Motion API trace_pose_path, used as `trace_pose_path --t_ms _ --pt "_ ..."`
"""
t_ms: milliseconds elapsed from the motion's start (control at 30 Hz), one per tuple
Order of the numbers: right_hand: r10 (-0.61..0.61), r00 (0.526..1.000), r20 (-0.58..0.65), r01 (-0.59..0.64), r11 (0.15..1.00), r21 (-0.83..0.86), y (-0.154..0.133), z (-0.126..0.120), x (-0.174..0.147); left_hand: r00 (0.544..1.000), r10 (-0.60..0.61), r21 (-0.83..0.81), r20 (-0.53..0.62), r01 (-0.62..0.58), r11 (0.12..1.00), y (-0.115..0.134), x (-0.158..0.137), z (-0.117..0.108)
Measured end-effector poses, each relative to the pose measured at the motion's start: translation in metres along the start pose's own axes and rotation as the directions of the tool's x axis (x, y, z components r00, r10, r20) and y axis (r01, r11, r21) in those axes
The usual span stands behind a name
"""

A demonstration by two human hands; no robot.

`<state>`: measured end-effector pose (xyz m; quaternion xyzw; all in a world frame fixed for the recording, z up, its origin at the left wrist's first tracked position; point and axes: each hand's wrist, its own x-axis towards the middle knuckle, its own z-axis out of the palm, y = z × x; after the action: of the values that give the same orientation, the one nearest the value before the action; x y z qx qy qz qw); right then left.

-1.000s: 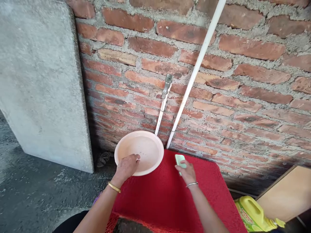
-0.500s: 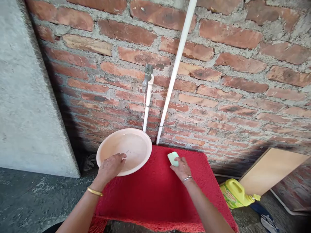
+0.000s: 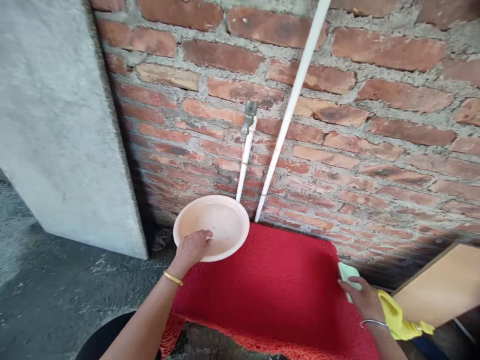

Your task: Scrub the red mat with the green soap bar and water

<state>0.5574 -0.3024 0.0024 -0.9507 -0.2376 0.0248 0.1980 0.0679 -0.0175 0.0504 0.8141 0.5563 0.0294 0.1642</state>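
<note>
My left hand [image 3: 193, 248] reaches over the near rim of a pale pink basin [image 3: 180, 220]. Its fingers are curled together above the basin's inside, and what they hold, if anything, is hidden. The basin, with what looks like water in it, sits at the back left of a red fabric-covered table [image 3: 262, 290]. At the table's right edge my right hand [image 3: 365, 300] grips a pale green, phone-shaped slab [image 3: 347, 272], thumb and fingers around its near end.
Behind the table stands a brick wall [image 3: 322, 155] with a tall white pipe [image 3: 288, 120] and a short tap pipe [image 3: 245, 155]. On the left is a concrete slab [image 3: 71, 125]. A yellow jug [image 3: 399, 320] and a leaning board [image 3: 442, 285] stand on the right.
My right hand has carried the pale green slab rightward from the table's middle to its right edge. My left hand stays over the basin. The view has shifted left.
</note>
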Motion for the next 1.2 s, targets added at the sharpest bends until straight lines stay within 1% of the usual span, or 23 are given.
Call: trace_pose_path --t_ms 67,133,200,267,333,367,433,533,600,867,933,1067,1133,1200 --pt "-0.09 0.994 0.06 0.083 0.99 0.111 -0.048 0.017 -0.029 1.0 0.006 -0.002 -0.014 -0.006 1.0 0.002 -0.002 -0.002" --pt "-0.167 0.979 0.117 0.141 0.969 0.203 -0.105 0.033 -0.061 1.0 0.013 0.002 -0.028 -0.013 1.0 0.004 -0.004 -0.004" --pt "-0.237 0.956 0.171 0.188 0.947 0.26 -0.16 0.049 -0.092 0.999 0.02 0.007 -0.038 -0.02 1.0 0.006 -0.006 -0.006" --pt "-0.276 0.933 0.229 0.207 0.936 0.285 -0.209 0.065 -0.117 0.999 0.027 0.007 -0.042 -0.026 1.0 0.007 -0.008 -0.007" --pt "-0.285 0.917 0.278 0.202 0.935 0.291 -0.246 0.081 -0.136 0.998 0.036 0.005 -0.044 -0.036 0.999 0.007 -0.008 -0.007" --pt "-0.288 0.909 0.3 0.201 0.936 0.29 -0.26 0.089 -0.143 0.998 0.042 0.004 -0.044 -0.042 0.999 0.006 -0.007 -0.007" --pt "-0.318 0.887 0.336 0.222 0.93 0.294 -0.278 0.102 -0.155 0.998 0.052 0.001 -0.043 -0.052 0.999 0.005 -0.006 -0.005" --pt "-0.381 0.849 0.367 0.274 0.91 0.312 -0.287 0.113 -0.163 0.997 0.063 -0.011 -0.043 -0.063 0.998 0.004 -0.004 -0.002" --pt "-0.402 0.835 0.375 0.291 0.902 0.319 -0.287 0.115 -0.163 0.997 0.069 -0.023 -0.042 -0.07 0.997 0.003 -0.003 -0.001" --pt "-0.401 0.804 0.438 0.252 0.898 0.36 -0.296 0.12 -0.138 0.997 0.073 -0.04 -0.03 -0.074 0.996 0.002 -0.002 0.0" --pt "-0.392 0.804 0.447 0.236 0.9 0.365 -0.292 0.118 -0.129 0.997 0.07 -0.033 -0.031 -0.071 0.997 0.002 -0.002 0.0" --pt "-0.361 0.829 0.427 0.189 0.9 0.394 -0.273 0.115 -0.116 0.997 0.064 -0.016 -0.037 -0.065 0.998 0.003 -0.003 -0.001" --pt "-0.353 0.838 0.416 0.158 0.887 0.434 -0.267 0.119 -0.117 0.997 0.064 -0.012 -0.039 -0.064 0.998 0.003 -0.004 -0.002" --pt "-0.354 0.842 0.407 0.13 0.866 0.483 -0.268 0.126 -0.122 0.997 0.064 -0.012 -0.038 -0.065 0.998 0.004 -0.004 -0.003"
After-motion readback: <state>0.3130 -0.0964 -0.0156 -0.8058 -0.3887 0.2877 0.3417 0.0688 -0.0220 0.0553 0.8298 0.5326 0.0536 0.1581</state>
